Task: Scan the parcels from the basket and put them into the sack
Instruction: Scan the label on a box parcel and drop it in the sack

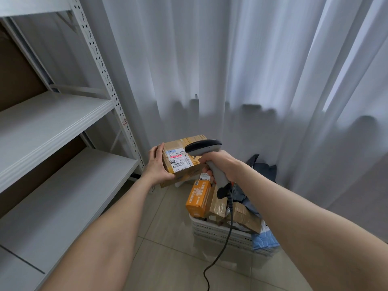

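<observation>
My left grip (157,164) holds a taped cardboard parcel (176,143) by its left end, in the air beyond the far edge of the basket (218,234). My right grip (220,164) wraps the scanner (202,147); its red line crosses the parcel's label (179,162).

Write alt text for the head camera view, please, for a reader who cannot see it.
The right hand aims a corded scanner at the label of a cardboard parcel held in the left hand; a white basket of parcels stands on the floor.
</observation>
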The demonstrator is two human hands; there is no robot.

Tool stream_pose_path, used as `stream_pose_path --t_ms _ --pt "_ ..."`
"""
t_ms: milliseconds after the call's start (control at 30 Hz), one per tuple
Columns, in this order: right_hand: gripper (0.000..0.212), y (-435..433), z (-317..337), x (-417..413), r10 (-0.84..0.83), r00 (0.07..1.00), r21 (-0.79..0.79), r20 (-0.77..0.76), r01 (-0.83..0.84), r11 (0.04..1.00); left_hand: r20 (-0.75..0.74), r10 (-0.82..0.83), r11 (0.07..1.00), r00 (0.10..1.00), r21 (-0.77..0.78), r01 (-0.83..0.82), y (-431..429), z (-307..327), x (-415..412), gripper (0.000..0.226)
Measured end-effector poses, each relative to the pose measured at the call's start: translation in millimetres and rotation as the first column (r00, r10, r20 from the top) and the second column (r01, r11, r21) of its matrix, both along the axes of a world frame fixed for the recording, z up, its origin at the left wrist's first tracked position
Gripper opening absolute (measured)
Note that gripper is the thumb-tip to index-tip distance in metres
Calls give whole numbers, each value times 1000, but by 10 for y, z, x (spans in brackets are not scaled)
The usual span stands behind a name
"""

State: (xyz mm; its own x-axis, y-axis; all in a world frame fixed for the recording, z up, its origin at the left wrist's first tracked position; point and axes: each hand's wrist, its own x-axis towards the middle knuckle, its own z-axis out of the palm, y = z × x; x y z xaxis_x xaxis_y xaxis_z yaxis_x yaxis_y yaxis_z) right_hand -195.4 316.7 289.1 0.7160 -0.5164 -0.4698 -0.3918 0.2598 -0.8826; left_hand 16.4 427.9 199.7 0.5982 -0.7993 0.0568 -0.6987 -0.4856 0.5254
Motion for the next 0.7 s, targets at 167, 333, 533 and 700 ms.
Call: stream_pose_path --t_ms 167,333,533,700 --pt "15 -4 -17 23 -3 1000 1 1 3 1000 -16 2 1000 1000 -6 -2 14 7 27 125" --pt "15 -8 -2 39 14 1000 11 -13 -14 1000 -23 4 1000 1000 -5 -5 19 1 50 123" --pt "13 44 48 113 23 999 -17 -39 -23 1000 -21 10 1000 1000 -10 -10 60 -19 94 122" --pt "11 96 68 142 6 999 -37 -42 -8 999 -28 4 1000 1000 -12 -4 107 -16 117 121"
